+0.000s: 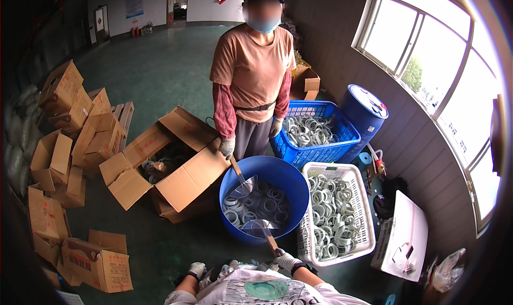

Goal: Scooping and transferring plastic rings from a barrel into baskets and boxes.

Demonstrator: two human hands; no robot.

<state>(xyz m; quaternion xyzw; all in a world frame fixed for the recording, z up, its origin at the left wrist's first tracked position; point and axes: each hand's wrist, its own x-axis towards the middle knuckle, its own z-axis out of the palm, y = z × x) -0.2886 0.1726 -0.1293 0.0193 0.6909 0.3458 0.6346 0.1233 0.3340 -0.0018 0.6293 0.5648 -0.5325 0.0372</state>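
The right hand [287, 261], gloved, grasps the wooden handle of a skimmer [260, 226]; the handle passes over the near rim of the blue tub [272, 168], and the skimmer's head lies inside that rim, above the rings [270, 204] (whether it touches them I cannot tell). The left hand [197, 269], gloved too, is low in front of the body, well apart from the tub; whether it is clenched or released I cannot tell.

Across the tub stands a co-worker [254, 72] in a brown shirt, red sleeves and a face mask; one gloved hand [227, 147] grips a second skimmer [244, 188], its head slanting down into the tub; the other hand [276, 127] hangs by the blue basket [315, 154].

Pale rings cover the tub's floor; more fill the white basket [365, 203], just beside the tub on the right, and the blue basket behind it; a blue barrel [359, 123] stands next to the blue basket. Left of the tub is a large carton [195, 166], its flaps spread; smaller cartons [99, 139] are piled farther left; a window [417, 48] lights the right-hand side.
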